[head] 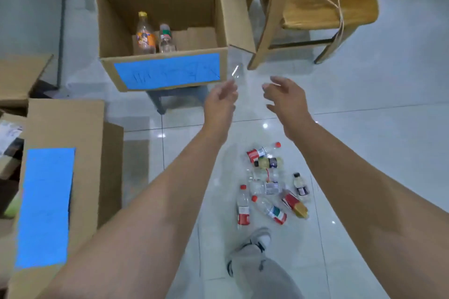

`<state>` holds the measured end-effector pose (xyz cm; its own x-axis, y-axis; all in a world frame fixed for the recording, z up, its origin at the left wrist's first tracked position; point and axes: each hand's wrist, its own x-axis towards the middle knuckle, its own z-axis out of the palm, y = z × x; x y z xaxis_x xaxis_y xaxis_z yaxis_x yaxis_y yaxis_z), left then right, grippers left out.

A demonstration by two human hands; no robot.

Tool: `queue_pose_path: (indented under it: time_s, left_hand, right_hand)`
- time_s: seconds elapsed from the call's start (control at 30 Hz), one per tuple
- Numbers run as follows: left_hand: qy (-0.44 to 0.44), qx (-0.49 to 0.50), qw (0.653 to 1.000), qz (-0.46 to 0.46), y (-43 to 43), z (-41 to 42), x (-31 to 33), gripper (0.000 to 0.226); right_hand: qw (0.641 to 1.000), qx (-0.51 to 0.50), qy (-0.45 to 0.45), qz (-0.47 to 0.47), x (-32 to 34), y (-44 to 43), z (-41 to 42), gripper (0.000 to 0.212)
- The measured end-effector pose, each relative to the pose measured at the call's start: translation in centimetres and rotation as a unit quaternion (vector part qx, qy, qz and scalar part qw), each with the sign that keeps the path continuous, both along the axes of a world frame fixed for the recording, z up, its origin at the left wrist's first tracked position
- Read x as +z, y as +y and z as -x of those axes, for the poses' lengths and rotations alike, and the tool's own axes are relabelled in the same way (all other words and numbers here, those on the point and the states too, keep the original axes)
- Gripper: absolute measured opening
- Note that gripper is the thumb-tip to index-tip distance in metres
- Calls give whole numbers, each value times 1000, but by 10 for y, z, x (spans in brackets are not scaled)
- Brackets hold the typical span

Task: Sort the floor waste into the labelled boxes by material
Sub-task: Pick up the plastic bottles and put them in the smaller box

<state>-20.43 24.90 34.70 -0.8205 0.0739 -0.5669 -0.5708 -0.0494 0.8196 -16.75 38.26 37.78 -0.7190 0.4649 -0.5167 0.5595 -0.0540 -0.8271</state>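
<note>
Both hands (222, 102) (283, 97) spread; blurred clear bottle (237, 73), seemingly untouched.

Both hands, left hand (222, 99) and right hand (284, 97), reach open-fingered toward a blurred clear bottle (237, 73) beside the labelled box (165, 73).

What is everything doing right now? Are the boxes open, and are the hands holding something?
Far cardboard box: open, two bottles upright inside.
Near cardboard box: open.
Clear bottle: blurred, just beyond the fingertips, grip unclear.
Left hand: open.
Right hand: open.
Floor bottles: lying down, unsorted.
</note>
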Motion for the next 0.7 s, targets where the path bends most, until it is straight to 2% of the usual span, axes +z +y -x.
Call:
queue_pose_path:
  time_s: [0.1,0.27,0.43,0.53,0.7]
  left_hand:
    - [-59,-35,998,16,20,-81,-18,33]
    - [-89,-122,983,103,39,-174,-64,29]
    - [-169,-203,917,298,35,-232,-158,36]
    - [-199,-224,899,321,31,-260,-217,39]
    - [-189,-256,894,316,30,-290,-314,44]
  right_hand:
    - [998,-39,-48,19,-18,30,-92,41]
    - [986,-86,-136,34,-84,50,-207,44]
    - [976,-67,-204,47,-183,46,-281,46]
    - [973,-52,-222,42,-257,38,-312,45]
    - [966,-11,-257,21,-368,26,-339,53]
